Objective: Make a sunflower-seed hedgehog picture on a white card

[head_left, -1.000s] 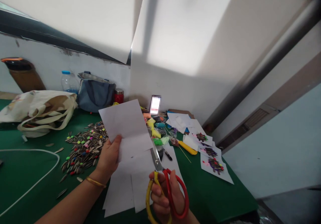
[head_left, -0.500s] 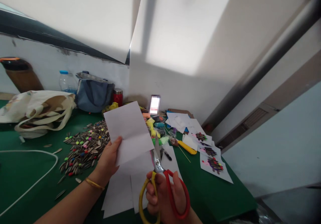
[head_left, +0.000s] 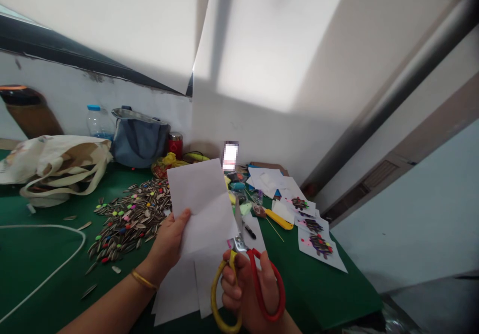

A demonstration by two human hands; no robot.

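Observation:
My left hand (head_left: 170,241) grips a sheet of white paper (head_left: 202,199) by its lower left edge, thumb on top, and holds it above the table. In my right hand (head_left: 249,284) is a pair of scissors (head_left: 238,241) with one yellow and one red handle. Their blades point away from me at the right edge of the held sheet. Whether the paper lies between the blades I cannot tell. Beneath are more white sheets (head_left: 177,294) on the green table. A black pen (head_left: 249,230) lies just right of the blades.
Striped seeds with coloured pompoms (head_left: 130,219) are heaped on the left. A yellow cutter knife (head_left: 279,219) and several decorated paper cards (head_left: 322,246) lie on the right. Behind stand a cloth bag (head_left: 75,169), a blue bag (head_left: 139,139) and a phone (head_left: 230,156). A white cable (head_left: 56,269) curves at left.
My left hand has shifted the held sheet to the right, closer to the scissors. The handles have moved slightly right and the sheet now meets the blades.

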